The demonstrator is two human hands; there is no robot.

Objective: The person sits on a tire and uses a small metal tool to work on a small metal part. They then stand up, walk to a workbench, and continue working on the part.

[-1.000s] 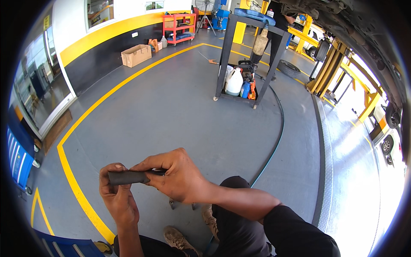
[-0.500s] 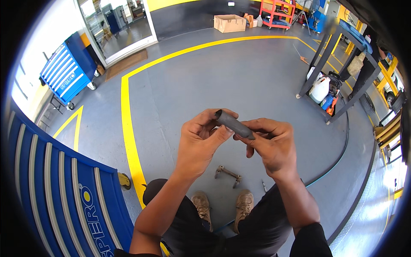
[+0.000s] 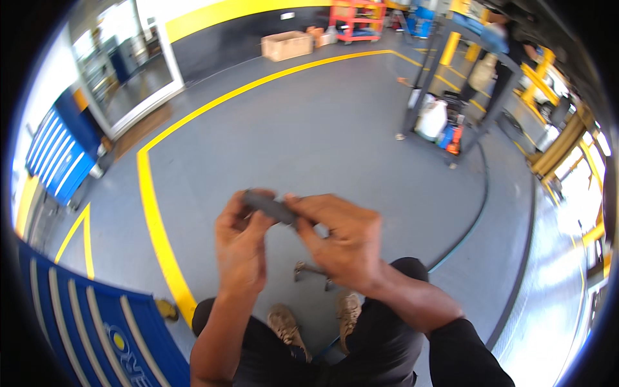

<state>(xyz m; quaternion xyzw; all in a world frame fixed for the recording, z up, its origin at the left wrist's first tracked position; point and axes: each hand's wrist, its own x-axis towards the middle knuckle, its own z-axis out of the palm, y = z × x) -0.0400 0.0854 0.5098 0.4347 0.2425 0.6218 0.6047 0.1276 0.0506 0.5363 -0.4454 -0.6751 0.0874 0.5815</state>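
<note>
A short dark grey cylindrical piece (image 3: 269, 206), blurred by motion, is held level with a slight tilt above my knees. My left hand (image 3: 240, 238) is closed on its left end with thumb and fingers. My right hand (image 3: 342, 238) is closed on its right end, the fingertips pinching it. Below them a metal bracket-like part (image 3: 312, 271) lies on the grey floor just ahead of my shoes (image 3: 284, 322), partly hidden by my right hand.
A blue drawer cabinet (image 3: 77, 329) is close at lower left, another (image 3: 61, 155) by a glass door. A black cart (image 3: 445, 77) holds jugs; a person (image 3: 503, 39) stands behind it. A hose (image 3: 459, 244) curves across the floor. A cardboard box (image 3: 287, 46) sits against the wall.
The view swung left, then slightly back right. Both hands still hold the dark piece, which tilted steeper half a second ago and now sits lower and left in the picture.
</note>
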